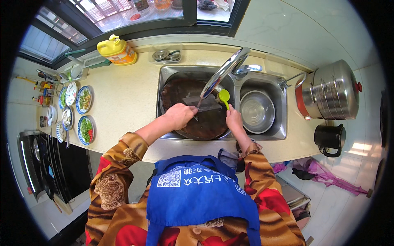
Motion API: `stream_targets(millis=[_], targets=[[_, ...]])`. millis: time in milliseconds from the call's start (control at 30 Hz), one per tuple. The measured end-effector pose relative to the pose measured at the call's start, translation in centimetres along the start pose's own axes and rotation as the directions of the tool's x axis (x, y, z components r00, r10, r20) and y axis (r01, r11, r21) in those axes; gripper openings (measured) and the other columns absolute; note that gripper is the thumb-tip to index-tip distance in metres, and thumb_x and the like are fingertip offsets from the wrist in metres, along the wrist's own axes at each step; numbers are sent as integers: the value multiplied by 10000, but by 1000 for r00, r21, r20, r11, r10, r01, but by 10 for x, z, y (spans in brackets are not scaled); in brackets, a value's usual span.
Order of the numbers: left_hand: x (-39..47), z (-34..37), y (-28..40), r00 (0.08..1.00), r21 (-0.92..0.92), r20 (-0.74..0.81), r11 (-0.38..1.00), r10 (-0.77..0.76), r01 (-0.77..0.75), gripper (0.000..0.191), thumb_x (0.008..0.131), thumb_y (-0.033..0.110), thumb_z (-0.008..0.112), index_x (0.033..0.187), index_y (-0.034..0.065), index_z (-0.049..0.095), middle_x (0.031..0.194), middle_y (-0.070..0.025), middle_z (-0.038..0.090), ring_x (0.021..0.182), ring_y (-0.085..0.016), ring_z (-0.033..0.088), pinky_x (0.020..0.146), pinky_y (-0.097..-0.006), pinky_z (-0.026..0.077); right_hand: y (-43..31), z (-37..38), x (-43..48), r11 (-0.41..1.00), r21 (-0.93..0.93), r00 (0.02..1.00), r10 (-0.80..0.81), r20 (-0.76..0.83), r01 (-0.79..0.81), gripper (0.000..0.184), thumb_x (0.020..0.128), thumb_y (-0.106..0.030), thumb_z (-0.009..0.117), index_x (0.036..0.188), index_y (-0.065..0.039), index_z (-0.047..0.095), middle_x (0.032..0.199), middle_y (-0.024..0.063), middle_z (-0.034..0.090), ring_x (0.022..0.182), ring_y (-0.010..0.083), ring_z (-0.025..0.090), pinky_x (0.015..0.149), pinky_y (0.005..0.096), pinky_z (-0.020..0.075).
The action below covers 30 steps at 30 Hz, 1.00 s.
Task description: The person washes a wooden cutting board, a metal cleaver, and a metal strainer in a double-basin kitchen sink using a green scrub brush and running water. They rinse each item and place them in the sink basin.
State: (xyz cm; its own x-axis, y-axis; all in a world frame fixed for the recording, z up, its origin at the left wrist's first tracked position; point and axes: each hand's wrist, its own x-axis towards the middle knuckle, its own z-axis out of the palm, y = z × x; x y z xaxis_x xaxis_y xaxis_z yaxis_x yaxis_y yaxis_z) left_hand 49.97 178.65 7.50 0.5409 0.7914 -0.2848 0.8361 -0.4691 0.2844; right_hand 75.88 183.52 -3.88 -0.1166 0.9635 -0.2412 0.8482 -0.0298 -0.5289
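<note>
A round, dark brown wooden chopping board (175, 92) lies wet in the left basin of a steel double sink (161, 115). Over the board, my left hand (180, 116) is closed at the near end of a broad, thin, shiny blade (211, 104), apparently a cleaver's; its handle is hidden. My right hand (235, 119) grips the handle of a lime-green scrub brush (224, 96), whose bristles face the blade's right side. Above them arches a chrome faucet (224, 72), with a thin stream of water running down beside my left fingertips.
A steel bowl (257, 112) sits in the right basin. A steamer pot (334, 89) and black kettle (329, 140) stand to the right. Leftward are plates of chopped vegetables (85, 129), a yellow detergent jug (117, 52) and a stove (66, 166). A clear box (166, 53) sits behind the sink.
</note>
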Motion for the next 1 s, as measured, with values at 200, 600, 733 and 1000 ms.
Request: stream_targets(millis=[200, 600, 733, 1000], targets=[[-41, -9, -19, 879, -494, -306, 850, -366, 182, 378, 766, 23, 622, 1144, 7, 611, 828, -190, 630, 690, -288, 621, 666, -349, 518, -11, 32, 36, 996, -8, 986, 94, 139, -94, 404, 908, -225, 521, 1288, -87, 539, 1013, 252, 646, 959, 420, 615, 841, 501, 481], [-74, -10, -46, 616, -966, -170, 253, -769, 50, 342, 827, -3, 646, 1163, -41, 597, 765, -30, 628, 508, -59, 515, 449, -213, 417, -106, 95, 49, 886, 275, 910, -407, 77, 373, 384, 876, -199, 576, 1235, -64, 579, 985, 275, 636, 942, 444, 607, 859, 463, 478], [-78, -10, -47, 613, -977, -161, 213, -774, 12, 323, 845, -1, 638, 1162, -33, 593, 763, -26, 622, 498, -62, 520, 437, -207, 411, -114, 48, 18, 809, 375, 807, -551, 212, 453, 431, 881, -152, 571, 1303, -71, 533, 1007, 289, 621, 938, 423, 613, 782, 416, 500], [-82, 0, -47, 619, -985, -152, 173, -770, -26, 324, 829, -5, 648, 1143, -62, 588, 769, -42, 636, 481, -70, 525, 427, -215, 396, -32, -56, -77, 856, 295, 693, -517, 502, 425, 462, 885, -205, 554, 1342, -254, 509, 744, 236, 618, 659, 405, 612, 631, 472, 487]])
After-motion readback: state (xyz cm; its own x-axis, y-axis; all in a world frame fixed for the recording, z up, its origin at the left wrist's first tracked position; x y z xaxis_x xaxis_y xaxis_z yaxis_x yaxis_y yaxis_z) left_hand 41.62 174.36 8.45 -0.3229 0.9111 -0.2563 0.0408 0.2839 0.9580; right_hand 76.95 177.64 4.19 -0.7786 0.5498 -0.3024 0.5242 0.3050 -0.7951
